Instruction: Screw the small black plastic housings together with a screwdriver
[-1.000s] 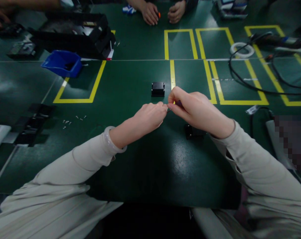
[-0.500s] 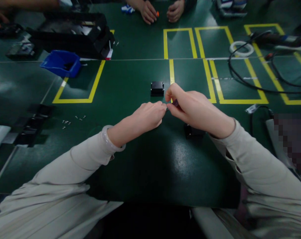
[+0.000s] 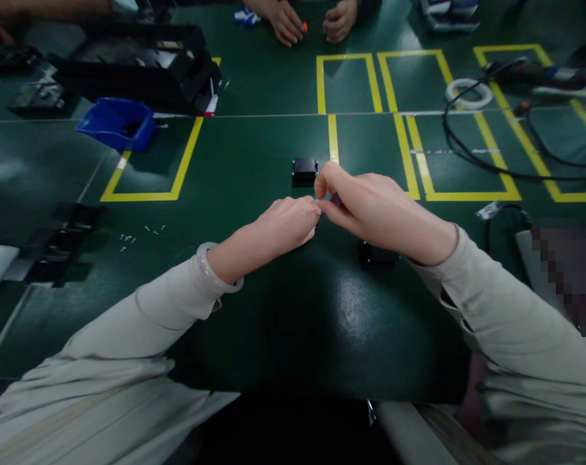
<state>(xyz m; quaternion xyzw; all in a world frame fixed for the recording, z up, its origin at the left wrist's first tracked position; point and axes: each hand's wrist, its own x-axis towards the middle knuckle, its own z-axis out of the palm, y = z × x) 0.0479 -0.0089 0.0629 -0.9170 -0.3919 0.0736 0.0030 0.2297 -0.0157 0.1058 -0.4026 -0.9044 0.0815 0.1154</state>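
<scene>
My left hand is closed, palm down, its fingers curled inward; whatever it grips is hidden beneath them. Fingertips of my right hand meet the left hand's, thumb and forefinger pinched together. A small dark piece shows inside the right hand's curl, too covered to name. Just beyond the hands sits a black block with small shiny bits on its sides. Another black block lies below my right wrist, partly hidden by it.
Several small screws lie at left, near black parts. A blue bin stands by a black tray. Across the table are another person's hands. A cable and a white ring lie at right.
My right hand's fingertips have shifted slightly left, closer against the left hand. The left hand and both blocks stay about where they were.
</scene>
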